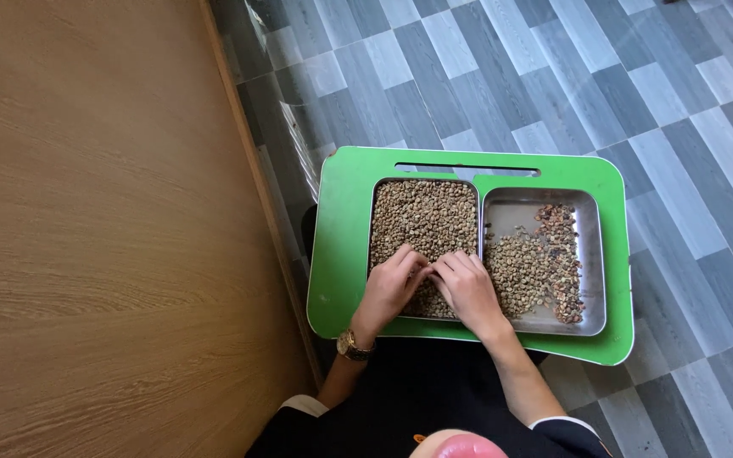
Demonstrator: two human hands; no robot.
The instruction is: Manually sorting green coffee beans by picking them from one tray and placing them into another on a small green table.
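A green lap tray (341, 254) carries two steel pans side by side. The left pan (424, 212), full of pale beans (426, 216), lies under both hands. The left hand (392, 284) and right hand (468, 288) rest fingertips together on the beans, gripping nothing visible. The right pan (589, 254) sits just right, equally near the right hand.

Pale beans (424, 216) filling left steel tray (374, 222)

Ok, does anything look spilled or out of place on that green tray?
Nothing stands out. The beans stay inside the two metal trays on the green plastic lap tray. Both hands, left hand and right hand, rest on the pale beans.
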